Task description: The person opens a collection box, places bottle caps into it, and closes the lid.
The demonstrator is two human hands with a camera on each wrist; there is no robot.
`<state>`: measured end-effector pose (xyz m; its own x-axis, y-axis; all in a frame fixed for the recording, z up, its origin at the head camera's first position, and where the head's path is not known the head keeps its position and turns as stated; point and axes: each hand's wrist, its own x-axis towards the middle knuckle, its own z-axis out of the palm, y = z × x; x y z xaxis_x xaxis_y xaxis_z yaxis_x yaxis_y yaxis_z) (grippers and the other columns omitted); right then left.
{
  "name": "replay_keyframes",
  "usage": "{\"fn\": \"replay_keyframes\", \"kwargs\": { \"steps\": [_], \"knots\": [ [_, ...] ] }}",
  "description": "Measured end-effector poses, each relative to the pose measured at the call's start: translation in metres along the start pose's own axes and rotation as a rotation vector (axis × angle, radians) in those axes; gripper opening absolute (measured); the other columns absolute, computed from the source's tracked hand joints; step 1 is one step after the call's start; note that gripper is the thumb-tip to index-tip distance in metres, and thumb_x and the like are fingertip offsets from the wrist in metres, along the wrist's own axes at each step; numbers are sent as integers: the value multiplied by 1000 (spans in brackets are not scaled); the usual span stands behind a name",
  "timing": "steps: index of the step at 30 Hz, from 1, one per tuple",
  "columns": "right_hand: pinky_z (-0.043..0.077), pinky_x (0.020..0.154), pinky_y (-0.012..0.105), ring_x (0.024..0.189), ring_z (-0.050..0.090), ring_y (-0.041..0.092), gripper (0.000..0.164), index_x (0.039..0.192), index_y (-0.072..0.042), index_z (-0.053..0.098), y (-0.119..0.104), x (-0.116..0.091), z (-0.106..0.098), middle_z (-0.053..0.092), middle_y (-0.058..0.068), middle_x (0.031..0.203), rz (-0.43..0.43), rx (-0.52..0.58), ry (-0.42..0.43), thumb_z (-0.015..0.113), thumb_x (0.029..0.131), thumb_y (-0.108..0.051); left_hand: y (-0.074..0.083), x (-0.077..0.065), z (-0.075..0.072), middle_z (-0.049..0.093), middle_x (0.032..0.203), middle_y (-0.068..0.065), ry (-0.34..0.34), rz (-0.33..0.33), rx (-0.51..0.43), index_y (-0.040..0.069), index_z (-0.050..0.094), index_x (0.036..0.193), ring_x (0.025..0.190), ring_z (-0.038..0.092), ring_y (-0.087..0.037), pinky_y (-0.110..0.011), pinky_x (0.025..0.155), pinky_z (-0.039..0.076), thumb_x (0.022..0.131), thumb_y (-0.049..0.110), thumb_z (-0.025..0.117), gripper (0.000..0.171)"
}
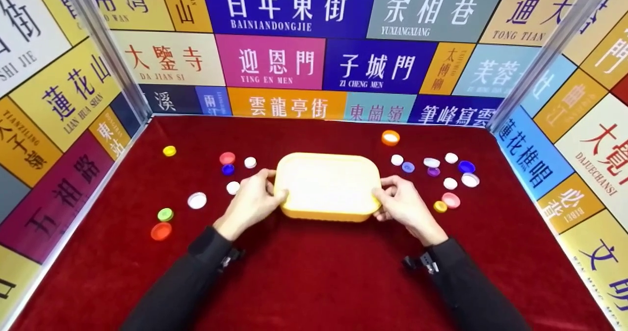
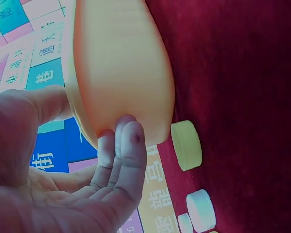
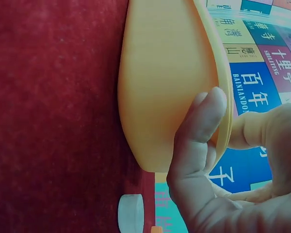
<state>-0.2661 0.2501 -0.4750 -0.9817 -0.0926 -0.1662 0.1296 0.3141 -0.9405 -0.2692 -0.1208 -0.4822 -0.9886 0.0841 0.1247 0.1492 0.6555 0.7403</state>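
Note:
A yellow plastic tub [image 1: 327, 184] with rounded corners and a pale, washed-out top face is at the middle of the red cloth. My left hand [image 1: 256, 197] grips its left end, thumb over the rim and fingers against the side wall. At the opposite end my right hand [image 1: 403, 204] holds the rim in the same way. Both wrist views show the smooth side wall of the tub [image 2: 121, 63] close over the cloth, fingers bent against it. Near the left hand lies a white bottle cap [image 1: 233, 188]; to the right of the right hand, a yellow cap [image 1: 440, 206].
Loose bottle caps lie on both sides: on the left a red cap [image 1: 161, 231], a green cap [image 1: 165, 215] and several others; on the right a pink cap [image 1: 451, 200], a blue cap [image 1: 466, 166] and more. An orange cap [image 1: 390, 138] lies behind. Printed walls [image 1: 274, 61] enclose the table.

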Motion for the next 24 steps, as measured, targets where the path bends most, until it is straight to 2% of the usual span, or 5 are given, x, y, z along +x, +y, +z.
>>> {"fn": "replay_keyframes", "kwargs": {
  "steps": [5,9,14,20,24],
  "knots": [
    [72,61,34,63,78,20,48,143,7,59,4,-4,-5,71,11,89,-2,-51,-11,74,114,-28,3,-10,-4,75,90,-4,-26,16,33,1,71,151,79,67,-15,-31,75,57,100,30,83,60],
    [72,60,38,62,79,24,45,130,2,62,14,-3,-14,73,12,81,-25,-102,-65,77,112,-37,4,-19,-7,75,88,-1,-55,18,55,3,71,152,77,66,-12,-32,73,58,100,33,86,62],
    [72,61,35,60,79,20,36,125,1,62,-6,-18,-16,78,11,79,62,-219,-76,74,111,-30,8,-25,-12,75,85,1,-118,30,49,2,68,154,72,66,-10,-30,72,58,99,33,87,66],
    [70,59,32,59,79,19,33,118,0,62,-13,-23,-24,77,10,74,85,-283,-128,76,110,-28,9,-27,-14,77,81,1,-193,31,10,1,64,160,67,69,-9,-28,73,57,100,29,87,70],
    [70,59,31,59,78,18,34,121,0,63,-14,-22,-25,78,13,77,74,-319,-132,77,109,-28,9,-27,-14,77,80,0,-213,19,-6,2,63,161,66,70,-9,-28,75,57,100,28,87,71]
  ]
}}
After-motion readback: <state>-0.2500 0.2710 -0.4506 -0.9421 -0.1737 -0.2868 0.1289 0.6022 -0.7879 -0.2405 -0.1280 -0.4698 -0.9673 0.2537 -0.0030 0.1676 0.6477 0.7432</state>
